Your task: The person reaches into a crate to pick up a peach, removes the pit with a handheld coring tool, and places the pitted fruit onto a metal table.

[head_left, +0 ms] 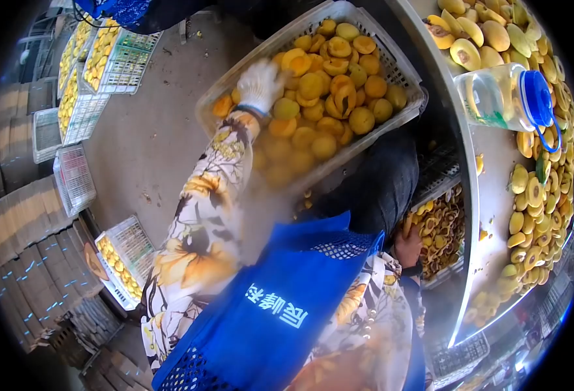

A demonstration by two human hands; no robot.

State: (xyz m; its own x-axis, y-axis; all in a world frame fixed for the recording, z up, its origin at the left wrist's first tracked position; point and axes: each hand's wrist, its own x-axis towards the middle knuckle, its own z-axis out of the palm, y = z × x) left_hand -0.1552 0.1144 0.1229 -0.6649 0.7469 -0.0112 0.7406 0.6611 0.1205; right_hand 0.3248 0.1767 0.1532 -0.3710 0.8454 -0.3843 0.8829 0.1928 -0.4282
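- The left hand point(259, 86), in a white glove, is resting on the apricots point(310, 85) at the near left side of a pale plastic crate point(404, 65); whether its fingers are gripping a fruit or only lying on the pile, I cannot tell.
- A bare hand point(407, 249), probably the wearer's own right, is hanging beside a lower crate point(444, 276) of cut apricot pieces point(438, 228); whether it is grasping anything, I cannot tell.
- The step in hand is seemingly the handling of fruit in the upper crate, where whole-looking apricots and opened ones are lying mixed.
- Lifting one out would be calling for fingertips closing round it without pressing its soft-looking neighbours.
- On the metal table point(492, 176), many apricot halves point(533, 195) are lying beyond a clear plastic jug point(492, 98) with a blue lid.
- Haze is smearing the crate's lower left corner and the fruit there.
- The blue apron point(267, 287) is covering much of the lap, and a dark trouser leg point(381, 176) is partly hiding the lower crate.
- At the top, a blue garment point(124, 10) is being cut off by the frame edge.
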